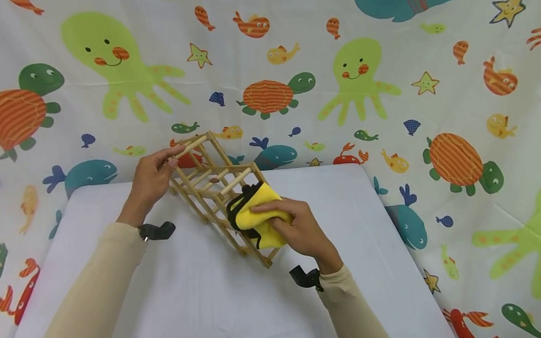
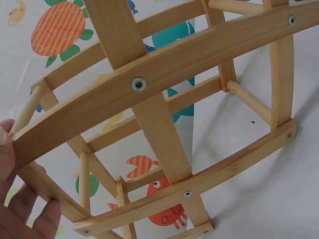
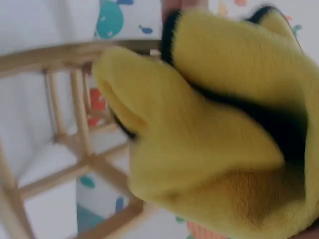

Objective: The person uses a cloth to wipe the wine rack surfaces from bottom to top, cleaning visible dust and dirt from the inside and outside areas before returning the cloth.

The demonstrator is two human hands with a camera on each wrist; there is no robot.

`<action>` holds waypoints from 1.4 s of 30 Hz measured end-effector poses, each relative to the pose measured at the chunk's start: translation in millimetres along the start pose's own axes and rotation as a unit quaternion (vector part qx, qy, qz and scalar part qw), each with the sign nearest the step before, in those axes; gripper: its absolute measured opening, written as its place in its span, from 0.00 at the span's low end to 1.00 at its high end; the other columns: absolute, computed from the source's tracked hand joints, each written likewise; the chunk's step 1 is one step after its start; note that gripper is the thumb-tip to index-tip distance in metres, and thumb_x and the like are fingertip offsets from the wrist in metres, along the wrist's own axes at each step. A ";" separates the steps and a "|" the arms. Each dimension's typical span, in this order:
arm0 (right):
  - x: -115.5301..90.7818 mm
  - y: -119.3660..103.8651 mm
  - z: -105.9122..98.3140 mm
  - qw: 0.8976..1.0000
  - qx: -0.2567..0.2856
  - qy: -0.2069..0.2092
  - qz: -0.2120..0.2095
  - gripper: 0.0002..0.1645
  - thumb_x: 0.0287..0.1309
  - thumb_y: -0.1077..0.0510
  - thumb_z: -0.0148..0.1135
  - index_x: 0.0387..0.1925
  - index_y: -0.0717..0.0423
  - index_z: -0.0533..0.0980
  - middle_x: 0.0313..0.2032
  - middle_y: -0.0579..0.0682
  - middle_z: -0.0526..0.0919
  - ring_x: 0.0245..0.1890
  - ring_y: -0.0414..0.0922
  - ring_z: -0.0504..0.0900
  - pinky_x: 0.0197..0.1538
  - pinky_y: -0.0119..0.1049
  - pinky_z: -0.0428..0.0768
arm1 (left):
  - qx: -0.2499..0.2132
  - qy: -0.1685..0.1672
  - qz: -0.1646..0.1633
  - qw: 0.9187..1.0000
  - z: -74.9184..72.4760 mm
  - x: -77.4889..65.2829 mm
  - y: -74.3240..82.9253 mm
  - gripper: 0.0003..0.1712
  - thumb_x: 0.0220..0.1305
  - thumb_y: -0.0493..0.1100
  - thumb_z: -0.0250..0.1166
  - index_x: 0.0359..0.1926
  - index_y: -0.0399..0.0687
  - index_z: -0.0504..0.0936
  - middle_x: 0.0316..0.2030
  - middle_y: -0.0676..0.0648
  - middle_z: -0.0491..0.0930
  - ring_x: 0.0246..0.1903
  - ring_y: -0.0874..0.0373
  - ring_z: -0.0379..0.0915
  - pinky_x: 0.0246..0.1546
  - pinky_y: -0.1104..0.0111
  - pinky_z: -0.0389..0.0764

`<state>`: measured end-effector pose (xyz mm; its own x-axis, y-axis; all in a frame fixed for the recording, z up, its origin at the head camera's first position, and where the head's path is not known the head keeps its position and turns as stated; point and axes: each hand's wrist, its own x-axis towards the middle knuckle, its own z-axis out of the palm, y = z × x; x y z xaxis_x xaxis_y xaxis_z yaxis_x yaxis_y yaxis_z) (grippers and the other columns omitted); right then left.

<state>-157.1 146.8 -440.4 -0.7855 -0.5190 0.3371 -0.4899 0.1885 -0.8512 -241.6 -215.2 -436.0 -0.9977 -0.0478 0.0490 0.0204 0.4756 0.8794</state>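
Note:
A light wooden rack [image 1: 215, 180] of slats and round dowels stands tilted on the white table. My left hand [image 1: 151, 180] grips its upper left end, thumb on one side of a slat and fingers behind, as the left wrist view shows on the rack's frame [image 2: 164, 64]. In my right hand [image 1: 303, 227] is a folded yellow cloth [image 1: 260, 198] with black edging, held against the rack's near right part. The cloth [image 3: 199, 139] fills much of the right wrist view and hides most of that hand there.
The white table [image 1: 205, 309] extends under and in front of the rack. Behind it and along the sides hangs a white sheet [image 1: 296, 136] printed with sea animals. Dark wrist straps with camera mounts sit on both wrists.

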 end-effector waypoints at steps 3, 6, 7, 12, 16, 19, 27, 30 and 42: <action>12.6 0.9 12.0 1.000 -0.024 -0.001 -0.010 0.28 0.67 0.73 0.55 0.58 0.47 0.87 0.57 0.50 0.88 0.42 0.47 0.81 0.37 0.33 0.82 | -0.004 0.000 0.003 1.000 0.7 -0.2 -0.5 0.24 0.83 0.45 0.55 0.75 0.63 0.76 0.79 0.46 0.69 0.80 0.45 0.61 0.78 0.45 0.66; 19.0 5.4 21.4 0.998 -0.052 -0.036 -0.007 0.30 0.67 0.73 0.54 0.59 0.43 0.87 0.58 0.47 0.87 0.46 0.45 0.81 0.39 0.32 0.83 | -0.003 0.000 0.010 1.000 1.6 0.8 -0.8 0.24 0.83 0.44 0.55 0.74 0.62 0.77 0.79 0.46 0.69 0.80 0.45 0.61 0.78 0.46 0.67; 19.2 6.6 22.9 0.997 -0.062 -0.047 -0.004 0.31 0.66 0.73 0.54 0.58 0.42 0.87 0.58 0.46 0.87 0.46 0.45 0.81 0.39 0.31 0.83 | -0.002 0.001 0.012 1.000 1.9 1.5 -0.8 0.24 0.83 0.44 0.55 0.74 0.61 0.77 0.78 0.46 0.69 0.80 0.45 0.61 0.78 0.46 0.67; 9.7 10.0 17.2 0.992 -0.073 -0.091 0.044 0.31 0.62 0.74 0.55 0.50 0.41 0.91 0.52 0.43 0.91 0.43 0.43 0.82 0.35 0.29 0.82 | 0.001 -0.001 0.023 1.000 2.0 4.2 -0.2 0.23 0.83 0.45 0.55 0.74 0.61 0.78 0.78 0.46 0.69 0.80 0.45 0.62 0.78 0.46 0.67; -5.5 16.5 10.4 0.981 -0.084 -0.156 0.081 0.26 0.63 0.72 0.60 0.44 0.40 0.92 0.49 0.41 0.92 0.47 0.39 0.83 0.45 0.30 0.84 | 0.002 -0.001 0.020 1.000 0.5 3.5 0.8 0.23 0.83 0.45 0.55 0.74 0.61 0.78 0.78 0.46 0.69 0.80 0.45 0.62 0.78 0.47 0.67; -20.8 26.6 7.4 0.967 -0.096 -0.206 0.113 0.25 0.62 0.71 0.61 0.41 0.38 0.92 0.47 0.38 0.92 0.48 0.35 0.83 0.49 0.30 0.84 | -0.001 -0.005 0.018 1.000 -0.2 2.6 0.6 0.24 0.83 0.44 0.56 0.74 0.60 0.77 0.79 0.46 0.68 0.80 0.45 0.60 0.78 0.47 0.66; -47.0 45.0 -9.1 0.955 -0.098 -0.227 0.163 0.26 0.61 0.72 0.58 0.36 0.38 0.91 0.40 0.38 0.91 0.40 0.38 0.83 0.42 0.30 0.85 | -0.010 -0.010 0.014 1.000 -0.3 1.1 -2.4 0.24 0.82 0.46 0.56 0.74 0.59 0.77 0.79 0.46 0.67 0.80 0.45 0.60 0.78 0.47 0.66; -50.1 44.6 -21.6 0.964 -0.069 -0.198 0.164 0.26 0.62 0.73 0.57 0.38 0.40 0.91 0.42 0.41 0.92 0.41 0.42 0.84 0.43 0.33 0.86 | -0.022 -0.014 0.016 1.000 0.4 0.9 -4.1 0.24 0.82 0.45 0.56 0.75 0.59 0.76 0.79 0.47 0.67 0.81 0.47 0.59 0.78 0.49 0.66; -16.8 29.0 -58.0 0.991 0.007 0.126 0.054 0.22 0.70 0.71 0.59 0.57 0.51 0.87 0.57 0.53 0.87 0.49 0.50 0.83 0.48 0.34 0.87 | -0.014 -0.013 0.025 1.000 -2.2 0.2 -2.3 0.25 0.82 0.44 0.56 0.75 0.59 0.76 0.79 0.47 0.68 0.81 0.46 0.59 0.78 0.47 0.66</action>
<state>-180.0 209.4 -447.4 -0.9030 -0.2718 0.3328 -0.3947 0.2186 -0.8924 -241.7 -218.2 -436.9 -0.9966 -0.0022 0.0822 0.0723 0.4516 0.8893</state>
